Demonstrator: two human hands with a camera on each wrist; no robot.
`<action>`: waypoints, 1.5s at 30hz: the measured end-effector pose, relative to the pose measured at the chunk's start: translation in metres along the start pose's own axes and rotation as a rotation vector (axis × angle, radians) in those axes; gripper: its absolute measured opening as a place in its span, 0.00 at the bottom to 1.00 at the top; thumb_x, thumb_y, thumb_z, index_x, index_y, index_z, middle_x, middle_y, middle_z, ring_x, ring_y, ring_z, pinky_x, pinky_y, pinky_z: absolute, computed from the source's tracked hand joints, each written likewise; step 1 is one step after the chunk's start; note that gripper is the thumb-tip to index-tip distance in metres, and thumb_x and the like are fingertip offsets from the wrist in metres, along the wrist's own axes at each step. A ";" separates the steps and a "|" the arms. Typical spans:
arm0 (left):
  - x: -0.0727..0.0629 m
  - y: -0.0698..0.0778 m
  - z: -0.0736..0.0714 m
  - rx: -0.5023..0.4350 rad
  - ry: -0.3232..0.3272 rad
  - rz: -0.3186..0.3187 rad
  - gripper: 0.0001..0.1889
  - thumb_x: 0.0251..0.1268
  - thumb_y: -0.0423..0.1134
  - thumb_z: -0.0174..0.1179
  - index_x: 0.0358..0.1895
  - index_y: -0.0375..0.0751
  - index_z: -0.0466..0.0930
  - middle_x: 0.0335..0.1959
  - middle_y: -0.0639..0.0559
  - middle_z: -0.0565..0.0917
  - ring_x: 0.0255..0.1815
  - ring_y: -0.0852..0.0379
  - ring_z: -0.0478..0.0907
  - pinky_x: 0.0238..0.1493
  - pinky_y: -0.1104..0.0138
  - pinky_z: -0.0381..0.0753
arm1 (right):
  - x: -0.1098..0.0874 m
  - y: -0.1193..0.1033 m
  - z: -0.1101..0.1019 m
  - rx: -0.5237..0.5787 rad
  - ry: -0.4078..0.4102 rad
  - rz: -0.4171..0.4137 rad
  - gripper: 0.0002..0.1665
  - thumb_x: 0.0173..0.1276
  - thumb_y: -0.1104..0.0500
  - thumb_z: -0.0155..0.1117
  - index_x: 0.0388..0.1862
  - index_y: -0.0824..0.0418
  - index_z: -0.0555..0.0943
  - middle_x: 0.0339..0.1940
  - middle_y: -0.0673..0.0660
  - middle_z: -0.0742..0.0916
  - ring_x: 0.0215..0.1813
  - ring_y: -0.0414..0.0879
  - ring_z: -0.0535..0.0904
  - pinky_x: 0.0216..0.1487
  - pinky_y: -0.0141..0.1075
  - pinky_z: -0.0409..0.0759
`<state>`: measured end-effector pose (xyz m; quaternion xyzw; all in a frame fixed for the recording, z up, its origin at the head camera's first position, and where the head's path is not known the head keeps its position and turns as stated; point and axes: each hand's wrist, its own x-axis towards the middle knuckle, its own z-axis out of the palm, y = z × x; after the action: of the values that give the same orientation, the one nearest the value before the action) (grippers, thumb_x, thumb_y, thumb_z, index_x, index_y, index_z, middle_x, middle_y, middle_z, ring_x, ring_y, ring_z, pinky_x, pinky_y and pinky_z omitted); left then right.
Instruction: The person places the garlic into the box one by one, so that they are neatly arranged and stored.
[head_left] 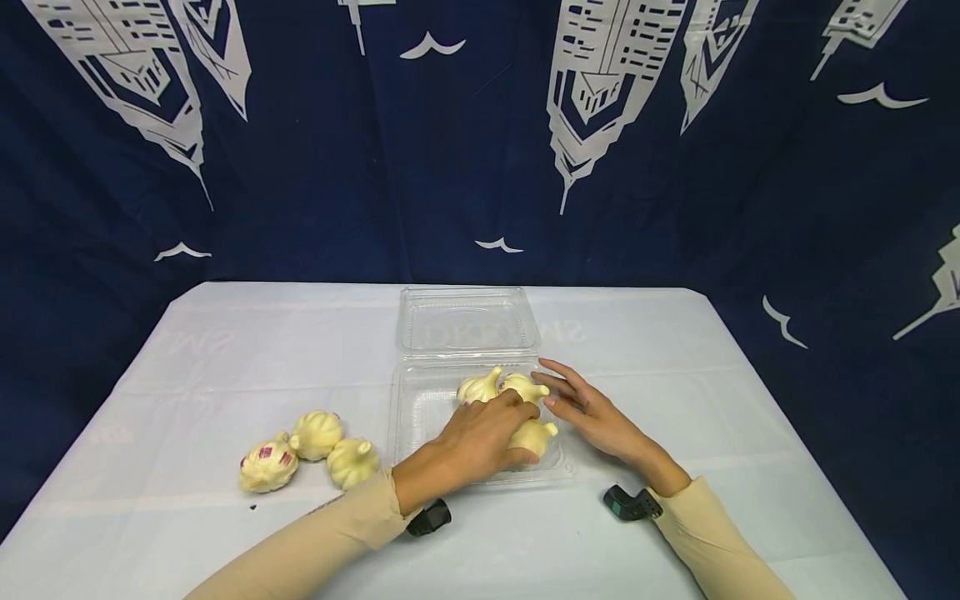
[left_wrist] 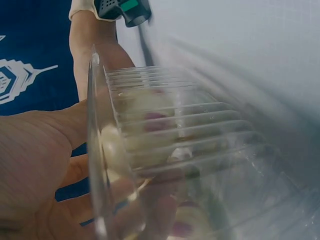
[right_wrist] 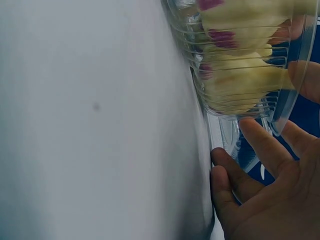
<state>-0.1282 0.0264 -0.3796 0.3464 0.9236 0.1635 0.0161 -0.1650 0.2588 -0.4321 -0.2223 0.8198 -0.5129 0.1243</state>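
A clear plastic clamshell box (head_left: 420, 417) stands unfolded on the table, its lid (head_left: 468, 321) laid back. Inside its right half, my left hand (head_left: 480, 437) holds a garlic bulb (head_left: 534, 437) between thumb and fingers. Two more garlic bulbs, one at the left (head_left: 478, 387) and one at the right (head_left: 522, 387), sit behind that hand. My right hand (head_left: 600, 421) is at the box's right side, fingers extended along the wall and rim. In the right wrist view its fingers (right_wrist: 267, 145) are spread near the box corner. The left hand partly hides the box's contents.
Three garlic bulbs lie together on the white tablecloth left of the box: one purple-marked (head_left: 268, 465), one behind (head_left: 317, 434) and one nearest the box (head_left: 352, 463). A small dark speck (head_left: 252, 507) lies before them. A dark blue printed cloth (head_left: 465, 167) hangs behind the table.
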 end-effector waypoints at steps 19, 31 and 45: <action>-0.004 -0.003 -0.007 -0.050 0.006 -0.023 0.23 0.60 0.51 0.71 0.57 0.50 0.82 0.53 0.55 0.82 0.41 0.56 0.82 0.35 0.63 0.81 | 0.000 0.000 0.000 -0.007 -0.002 -0.007 0.36 0.81 0.52 0.52 0.81 0.47 0.52 0.77 0.58 0.70 0.78 0.62 0.62 0.72 0.63 0.62; -0.033 -0.017 -0.032 -0.094 0.079 -0.068 0.20 0.63 0.52 0.69 0.56 0.50 0.82 0.52 0.54 0.84 0.46 0.52 0.82 0.37 0.56 0.82 | 0.002 0.002 0.001 -0.006 -0.007 -0.019 0.36 0.81 0.54 0.51 0.82 0.49 0.51 0.77 0.60 0.69 0.77 0.62 0.64 0.69 0.62 0.66; -0.080 -0.047 -0.061 -0.123 0.242 -0.149 0.21 0.62 0.48 0.71 0.56 0.47 0.82 0.54 0.55 0.84 0.56 0.50 0.81 0.53 0.52 0.81 | 0.002 0.005 0.001 -0.022 -0.004 -0.039 0.36 0.81 0.54 0.52 0.82 0.52 0.51 0.77 0.62 0.69 0.77 0.63 0.63 0.70 0.51 0.70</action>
<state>-0.1058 -0.0758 -0.3435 0.2530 0.9301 0.2589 -0.0621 -0.1677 0.2587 -0.4373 -0.2406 0.8205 -0.5058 0.1138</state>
